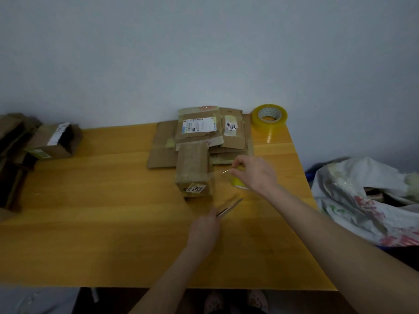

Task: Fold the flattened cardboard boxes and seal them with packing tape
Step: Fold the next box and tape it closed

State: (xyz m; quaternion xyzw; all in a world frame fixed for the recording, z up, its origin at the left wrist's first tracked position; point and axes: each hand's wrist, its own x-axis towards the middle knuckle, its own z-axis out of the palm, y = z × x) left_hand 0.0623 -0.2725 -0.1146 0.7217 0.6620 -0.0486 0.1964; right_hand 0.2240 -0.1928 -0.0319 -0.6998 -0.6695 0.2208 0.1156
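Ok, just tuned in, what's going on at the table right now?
A person is taping a small folded box. The right hand holds a small yellow tape roll beside it, with what looks like a clear strip stretched between them. The left hand holds scissors just below. Flattened boxes lie stacked behind, and a bigger tape roll sits at the back corner.

**Wood, cardboard, tape and steel**

The tabletop [90, 223] is smooth varnished wood with a soft sheen. Just left of the right fingers [239, 163], the folded box [192, 168] is matt brown cardboard, patched with shiny tape and a paper label. Under those fingers is a glossy yellowish plastic tape roll [237, 182]. From the left fingers [213, 214], the scissors [230, 207] show bright, smooth metal blades.
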